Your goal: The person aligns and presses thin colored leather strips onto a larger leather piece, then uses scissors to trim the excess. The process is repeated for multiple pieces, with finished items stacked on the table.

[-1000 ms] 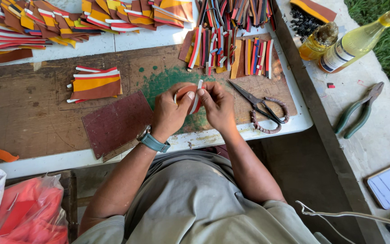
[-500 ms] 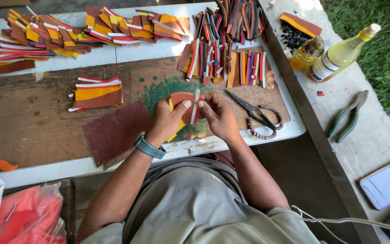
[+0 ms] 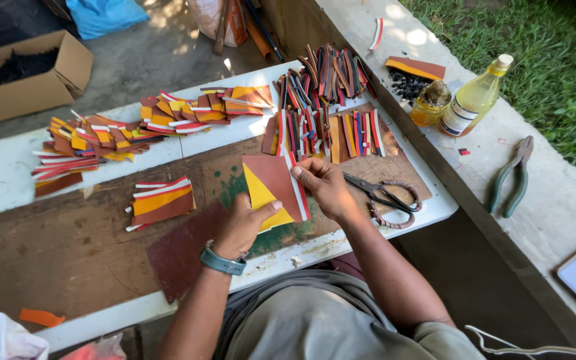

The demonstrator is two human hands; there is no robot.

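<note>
My left hand [image 3: 243, 225], with a teal watch on the wrist, grips the lower edge of a flat assembled piece of brown, yellow and red-white strips [image 3: 271, 187]. My right hand [image 3: 325, 187] pinches the piece's upper right edge, at a thin red and white strip. The piece is held just above the worn brown work board [image 3: 68, 233]. Both hands hold the same piece, tilted toward me.
Scissors with wrapped handles [image 3: 385, 197] lie right of my hands. A small stack of strips [image 3: 161, 200] lies left; rows of coloured pieces [image 3: 135, 130] and strips [image 3: 321, 107] lie farther back. Two bottles [image 3: 461, 100], pliers [image 3: 511, 177] and a cardboard box [image 3: 25, 77] surround the table.
The view has shifted and come closer. My hands have lifted the piece and spread apart on it, so its brown and yellow faces now show fully.
</note>
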